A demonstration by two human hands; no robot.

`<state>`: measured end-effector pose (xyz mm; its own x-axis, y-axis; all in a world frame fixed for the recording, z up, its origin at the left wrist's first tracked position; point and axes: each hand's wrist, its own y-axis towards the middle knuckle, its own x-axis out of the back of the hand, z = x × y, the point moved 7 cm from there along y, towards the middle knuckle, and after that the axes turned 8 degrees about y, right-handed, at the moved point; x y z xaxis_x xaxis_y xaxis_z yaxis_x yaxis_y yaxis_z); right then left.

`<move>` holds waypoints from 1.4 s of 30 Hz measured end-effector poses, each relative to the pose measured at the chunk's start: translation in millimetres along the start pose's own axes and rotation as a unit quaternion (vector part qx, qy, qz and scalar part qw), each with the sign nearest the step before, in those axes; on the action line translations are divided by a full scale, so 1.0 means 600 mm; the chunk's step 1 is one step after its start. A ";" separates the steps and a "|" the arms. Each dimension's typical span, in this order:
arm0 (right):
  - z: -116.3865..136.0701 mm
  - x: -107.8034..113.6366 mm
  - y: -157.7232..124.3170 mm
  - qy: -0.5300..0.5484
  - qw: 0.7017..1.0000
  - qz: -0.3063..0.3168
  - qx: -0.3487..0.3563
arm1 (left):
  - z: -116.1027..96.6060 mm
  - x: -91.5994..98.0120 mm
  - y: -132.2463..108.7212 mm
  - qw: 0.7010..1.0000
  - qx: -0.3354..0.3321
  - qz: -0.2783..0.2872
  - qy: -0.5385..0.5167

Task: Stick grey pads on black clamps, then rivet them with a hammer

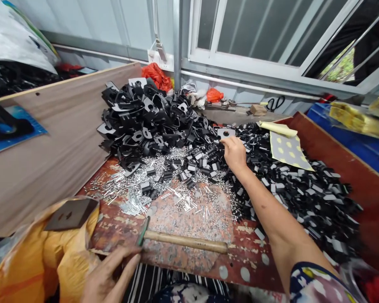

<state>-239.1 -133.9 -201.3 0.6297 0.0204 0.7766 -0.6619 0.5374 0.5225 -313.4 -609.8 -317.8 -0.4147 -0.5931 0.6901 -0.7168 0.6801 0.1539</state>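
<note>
My right hand (234, 152) reaches over the middle of the black parts, its fingers pinched at the edge of a flat grey-faced piece with a hole (226, 133). Near the table's front edge, my left hand (113, 273) is low at the left, thumb and index finger close together beside the hammer's green head; whether something small sits between them I cannot make out. The hammer (186, 241) lies with its wooden handle pointing right. Behind it are loose silver pins (135, 198), small black clips (303, 193) and a heap of larger black parts (148, 113).
A yellow-and-grey sheet (288, 147) lies on the clips at the right. Wooden boards (50, 160) wall the left side. An orange sack (34, 256) with a dark block (71, 214) is at the front left. Black scissors (276, 103) lie at the back, below the window.
</note>
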 end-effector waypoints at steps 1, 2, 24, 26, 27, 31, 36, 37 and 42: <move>0.031 0.018 -0.037 0.059 0.998 -0.027 0.020 | -0.024 -0.006 0.011 1.000 -0.006 -0.011 -0.013; 0.067 0.029 -0.080 0.132 0.990 -0.032 0.040 | -0.047 -0.014 0.022 0.999 -0.012 -0.018 -0.027; 0.080 -0.051 -0.141 0.098 0.974 0.145 0.147 | -0.097 -0.089 0.041 0.999 -0.038 -0.018 0.009; 0.082 -0.020 -0.165 0.140 0.983 0.062 0.100 | -0.094 -0.081 0.038 0.999 -0.046 -0.020 0.015; 0.081 -0.007 -0.182 0.173 0.982 0.028 0.067 | -0.096 -0.074 0.035 0.998 -0.050 -0.028 0.026; 0.070 0.012 -0.273 0.327 0.941 -0.001 -0.084 | -0.115 -0.040 0.025 0.989 -0.032 -0.090 0.113; 0.090 0.017 -0.373 0.441 0.883 0.014 -0.162 | -0.086 -0.094 0.017 0.982 0.154 0.045 -0.097; 0.100 0.019 -0.384 0.442 0.882 0.021 -0.163 | -0.081 -0.112 0.017 0.969 0.181 0.072 -0.153; 0.167 0.045 -0.396 0.373 0.924 0.020 -0.086 | -0.104 -0.134 0.037 0.959 0.152 0.093 -0.221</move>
<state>-105.7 -345.4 -269.4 0.7539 0.5831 0.3025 -0.6563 0.6484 0.3858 -261.3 -520.2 -325.7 -0.6996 -0.6445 0.3084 -0.7103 0.6744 -0.2018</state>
